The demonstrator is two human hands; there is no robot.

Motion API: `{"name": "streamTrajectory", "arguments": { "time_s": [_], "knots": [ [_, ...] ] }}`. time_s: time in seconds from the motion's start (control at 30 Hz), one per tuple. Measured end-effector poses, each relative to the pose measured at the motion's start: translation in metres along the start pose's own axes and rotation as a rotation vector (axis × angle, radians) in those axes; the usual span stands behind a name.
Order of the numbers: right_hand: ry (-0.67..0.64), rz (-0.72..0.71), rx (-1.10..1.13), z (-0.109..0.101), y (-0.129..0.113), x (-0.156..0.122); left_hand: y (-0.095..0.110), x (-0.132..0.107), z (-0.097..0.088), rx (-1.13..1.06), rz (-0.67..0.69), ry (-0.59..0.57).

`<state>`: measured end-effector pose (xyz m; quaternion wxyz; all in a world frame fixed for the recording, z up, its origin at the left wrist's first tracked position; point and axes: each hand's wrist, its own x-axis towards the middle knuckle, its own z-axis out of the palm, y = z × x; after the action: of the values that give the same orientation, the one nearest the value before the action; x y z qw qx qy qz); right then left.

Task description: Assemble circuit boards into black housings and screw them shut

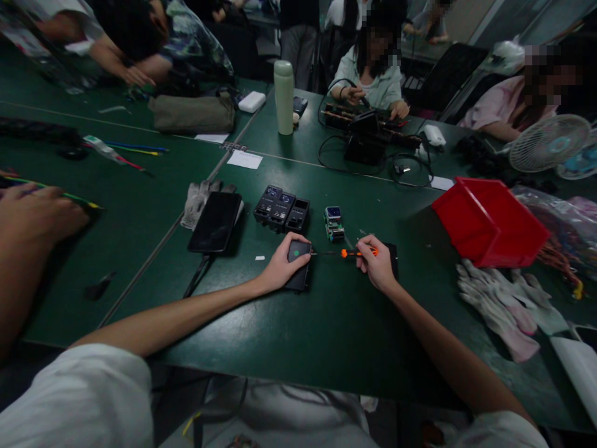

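My left hand [285, 260] is closed round a black rectangular case [298, 277] resting on the green table, a small green mark on its face. In my right hand [377, 264] is a screwdriver [346, 253] with an orange handle. Its thin shaft points left, with the tip at the case's right edge. Part of the handle is hidden by my fingers. Just beyond lies a small circuit board [334, 223] with a display. Left of it sit black modules [282, 208] side by side. A dark flat piece [392, 258] is partly covered by my right hand.
A phone [215, 223] on a cable lies over a grey glove [193, 205] at left. At right are a red bin [489, 221], work gloves [501, 305] and a fan [550, 143]. A bottle [284, 98] stands farther back. Another person's arm [32, 242] reaches in from the left.
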<state>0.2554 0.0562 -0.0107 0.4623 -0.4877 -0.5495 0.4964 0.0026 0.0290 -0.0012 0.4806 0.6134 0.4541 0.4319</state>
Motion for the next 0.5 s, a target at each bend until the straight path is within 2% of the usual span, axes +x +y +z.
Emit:
{"name": "streamTrajectory", "arguments": {
  "time_s": [0.27, 0.5],
  "knots": [
    [-0.023, -0.003, 0.123, 0.001, 0.0012, 0.0009, -0.0005, 0.0001, -0.0007, 0.031, 0.007, 0.004],
    [-0.012, 0.012, 0.13, 0.0016, 0.001, 0.0012, -0.0005, 0.0004, -0.0004, 0.015, 0.001, -0.006]
  ]
}}
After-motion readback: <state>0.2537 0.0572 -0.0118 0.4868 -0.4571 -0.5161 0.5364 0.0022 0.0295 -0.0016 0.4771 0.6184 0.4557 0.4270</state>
